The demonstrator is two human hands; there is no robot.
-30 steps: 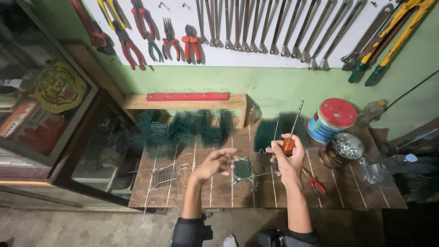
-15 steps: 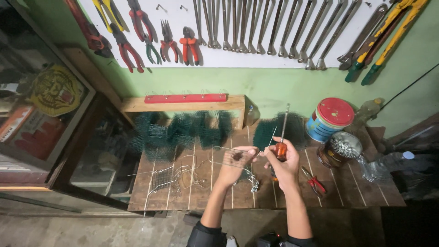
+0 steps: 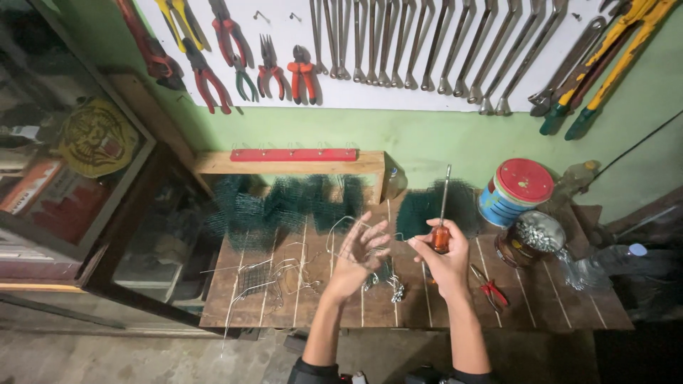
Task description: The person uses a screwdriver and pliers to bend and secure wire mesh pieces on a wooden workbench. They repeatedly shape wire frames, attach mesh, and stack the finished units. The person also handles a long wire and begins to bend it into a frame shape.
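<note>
**Screwdriver gripped, wire loops at splayed fingers**

A slatted wooden bench (image 3: 541, 299) is set against a green wall; a white tool board (image 3: 398, 78) with pliers and spanners is hung above. Dark green mesh (image 3: 292, 203) is piled beyond the fingertips. A red-lidded tin (image 3: 514, 190) and a pot of metal bits (image 3: 530, 238) are placed right of the right hand. Red pliers (image 3: 489, 288) are laid just beside that wrist.

Left hand (image 3: 359, 252): fingers (image 3: 373, 233) are spread apart, palm up, thin wire (image 3: 341, 227) looped around them; exact contact cannot be told. Right hand (image 3: 445, 256): fingers are clamped on an orange-handled screwdriver (image 3: 441, 213), shaft held upright. More bent wire (image 3: 277, 274) is scattered left of the left hand.
</note>
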